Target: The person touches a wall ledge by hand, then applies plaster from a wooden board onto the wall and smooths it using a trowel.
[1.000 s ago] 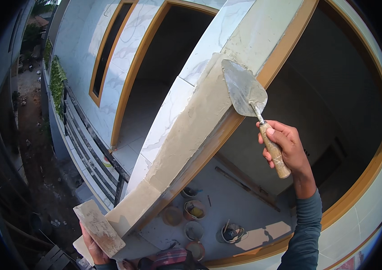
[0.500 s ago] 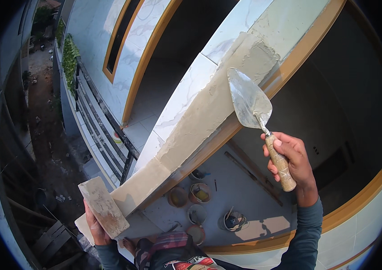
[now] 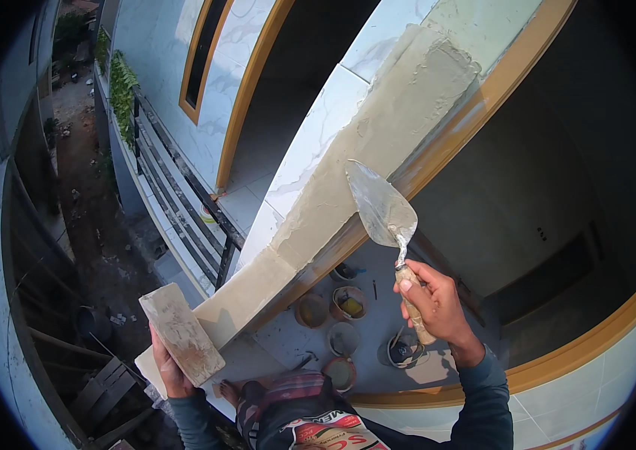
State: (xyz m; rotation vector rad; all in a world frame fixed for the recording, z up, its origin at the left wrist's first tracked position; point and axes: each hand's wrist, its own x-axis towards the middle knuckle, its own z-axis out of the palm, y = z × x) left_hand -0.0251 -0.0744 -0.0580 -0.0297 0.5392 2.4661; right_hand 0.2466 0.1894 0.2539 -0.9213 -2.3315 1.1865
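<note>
My right hand (image 3: 438, 307) is wrapped round the wooden handle of a pointed trowel (image 3: 379, 208). The metal blade points up and left, its tip over a band of wet mortar (image 3: 385, 135) on top of a narrow wall. Some mortar clings to the blade near its neck. At the lower left, my left hand (image 3: 169, 369) grips a flat rectangular board (image 3: 181, 334) smeared with dried mortar. It is tilted beside the near end of the wall top; most of the fingers are hidden behind it. The mortar looks smoother near me and rougher at the far end.
White marbled tiles (image 3: 321, 112) line the mortar's left side, an orange-brown frame (image 3: 475, 135) its right. Several buckets, including one with a handle (image 3: 400, 351), stand on the floor below. A dark railing (image 3: 183, 172) borders a drop to the ground at left.
My right hand and the trowel have moved left and down, bringing the blade across the mortar band's edge. The view has shifted slightly; my left hand still holds the board.
</note>
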